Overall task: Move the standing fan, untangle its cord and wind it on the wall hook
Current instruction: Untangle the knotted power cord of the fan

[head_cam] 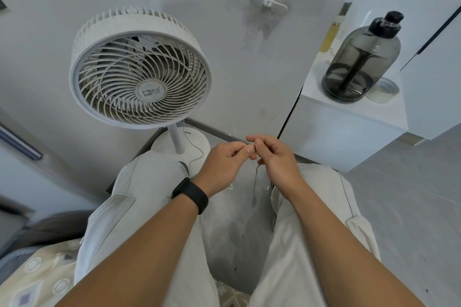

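Grey wall behind, hook (268,3) high above both hands. Left hand (222,167) and right hand (274,157) pinching cord (255,182) together, loose end dangling straight down; fan (140,70) up-left, nearer left.

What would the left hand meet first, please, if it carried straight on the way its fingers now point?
The right hand: the left hand points right at it, both pinching the thin cord, fingertips apparently touching.
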Demonstrator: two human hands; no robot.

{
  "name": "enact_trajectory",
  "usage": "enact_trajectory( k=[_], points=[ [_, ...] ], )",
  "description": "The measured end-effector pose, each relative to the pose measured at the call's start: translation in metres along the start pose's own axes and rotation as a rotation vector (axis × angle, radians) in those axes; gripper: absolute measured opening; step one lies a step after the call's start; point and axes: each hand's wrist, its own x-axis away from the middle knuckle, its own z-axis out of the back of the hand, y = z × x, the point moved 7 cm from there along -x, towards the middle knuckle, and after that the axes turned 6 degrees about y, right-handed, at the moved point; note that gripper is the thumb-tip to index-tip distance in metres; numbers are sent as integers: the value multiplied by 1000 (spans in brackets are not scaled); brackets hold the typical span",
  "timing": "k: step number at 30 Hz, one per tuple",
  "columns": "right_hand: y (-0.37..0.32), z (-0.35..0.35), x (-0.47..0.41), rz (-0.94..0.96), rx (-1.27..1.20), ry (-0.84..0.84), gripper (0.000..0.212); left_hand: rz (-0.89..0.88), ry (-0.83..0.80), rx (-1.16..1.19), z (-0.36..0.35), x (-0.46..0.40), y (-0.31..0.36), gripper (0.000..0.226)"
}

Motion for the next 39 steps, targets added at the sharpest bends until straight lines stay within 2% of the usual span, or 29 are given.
enact_trajectory(
  k=[3,5,7,9,11,13,14,16,18,23,28,31,33,35,37,39],
  points=[
    [-2,-4,2,62,81,-81,25,2,26,14,3,-1,-2,30],
    [-3,-1,2,89,115,-77,26,9,17,11,3,-1,-6,31],
    [-10,13,-5,176,211,50,23,27,-1,32,1,-3,-8,29],
    [-11,34,-14,205,271,262,24,23,-20,38,-1,-5,-9,29],
    [-8,58,-17,158,241,472,24,-1,-17,9,0,-4,-6,31],
    [-12,67,-12,177,185,562,23,-18,3,-2,5,-3,-4,31],
    [-16,64,-11,205,186,519,22,-17,21,-3,8,-4,-5,31],
    [-12,47,-12,199,217,305,22,-10,60,-3,13,-7,-7,30],
    [-3,30,-11,158,238,103,33,1,74,7,16,-8,-9,29],
    [-15,25,-1,100,-34,-25,42,-15,-2,12,14,-5,-6,27],
    [-20,17,10,17,-82,-165,51,-43,-111,16,4,0,-4,23],
    [-19,19,9,14,-61,-152,46,-32,-110,26,4,0,-3,21],
    [-16,29,2,7,-162,-7,42,-11,-65,52,9,-2,-2,21],
    [-6,45,-7,-81,-405,207,44,-14,-33,48,12,-4,-1,22],
    [2,52,-11,-123,-534,312,47,-28,-29,39,12,-3,-1,25],
    [-1,53,-10,-42,-329,291,45,-52,-6,2,15,-4,-1,26]
  ],
)
